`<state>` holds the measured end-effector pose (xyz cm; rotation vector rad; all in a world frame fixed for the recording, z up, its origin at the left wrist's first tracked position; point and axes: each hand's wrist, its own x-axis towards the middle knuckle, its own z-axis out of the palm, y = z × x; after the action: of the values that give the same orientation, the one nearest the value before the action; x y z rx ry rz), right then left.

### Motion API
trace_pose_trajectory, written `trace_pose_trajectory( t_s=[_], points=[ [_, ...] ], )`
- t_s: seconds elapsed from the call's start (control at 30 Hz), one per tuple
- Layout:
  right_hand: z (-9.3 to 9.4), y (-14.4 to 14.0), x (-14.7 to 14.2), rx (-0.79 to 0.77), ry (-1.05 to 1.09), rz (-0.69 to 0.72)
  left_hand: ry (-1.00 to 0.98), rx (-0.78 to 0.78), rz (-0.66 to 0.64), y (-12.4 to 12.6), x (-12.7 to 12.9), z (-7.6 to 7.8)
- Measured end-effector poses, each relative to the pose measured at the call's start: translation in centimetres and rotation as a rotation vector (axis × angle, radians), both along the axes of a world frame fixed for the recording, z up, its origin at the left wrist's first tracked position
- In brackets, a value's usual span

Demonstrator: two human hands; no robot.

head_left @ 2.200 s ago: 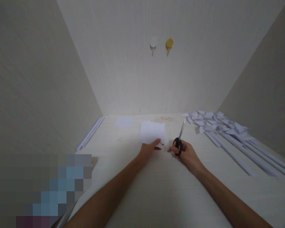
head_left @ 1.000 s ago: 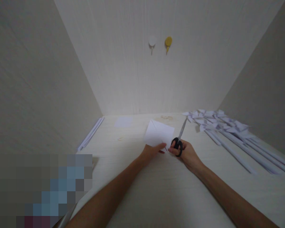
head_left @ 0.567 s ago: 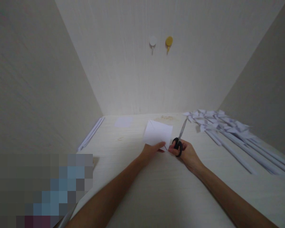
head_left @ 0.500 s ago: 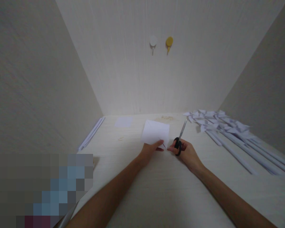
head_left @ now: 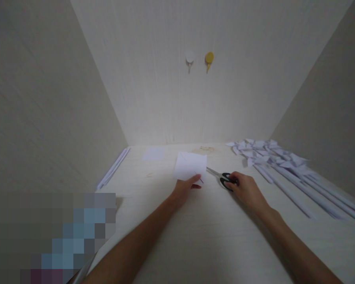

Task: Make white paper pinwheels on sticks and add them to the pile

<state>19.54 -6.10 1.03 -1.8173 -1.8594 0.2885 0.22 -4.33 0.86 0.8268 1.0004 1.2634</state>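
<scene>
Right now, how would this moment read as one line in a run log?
left hand: holds white paper square | right hand: grips scissors, blades toward paper | table: paper pinwheels far right

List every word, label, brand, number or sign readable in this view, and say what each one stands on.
None can be read.
The white paper sheet under the left hand shows only small red marks, too small to read as writing.
The scissors at the right hand show no brand.
The folded paper pieces and the two wall hooks look blank.

paper pinwheels (head_left: 264, 152) far right, white hook (head_left: 189, 57), yellow hook (head_left: 208, 58) on wall
</scene>
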Motion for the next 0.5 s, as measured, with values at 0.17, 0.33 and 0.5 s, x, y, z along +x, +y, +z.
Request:
trace_pose_trajectory(
  t_s=[0.17,0.33,0.5],
  points=[
    [-0.02,-0.19,-0.23,0.006,-0.139,0.003,0.017,0.000,-0.006,0.11,0.01,-0.17],
    [0.10,-0.24,-0.29,-0.004,-0.238,0.007,0.026,0.032,-0.019,0.14,-0.01,-0.46],
    [0.19,-0.27,-0.28,-0.026,-0.252,0.030,0.034,0.032,-0.019,0.06,-0.01,-0.41]
  ],
)
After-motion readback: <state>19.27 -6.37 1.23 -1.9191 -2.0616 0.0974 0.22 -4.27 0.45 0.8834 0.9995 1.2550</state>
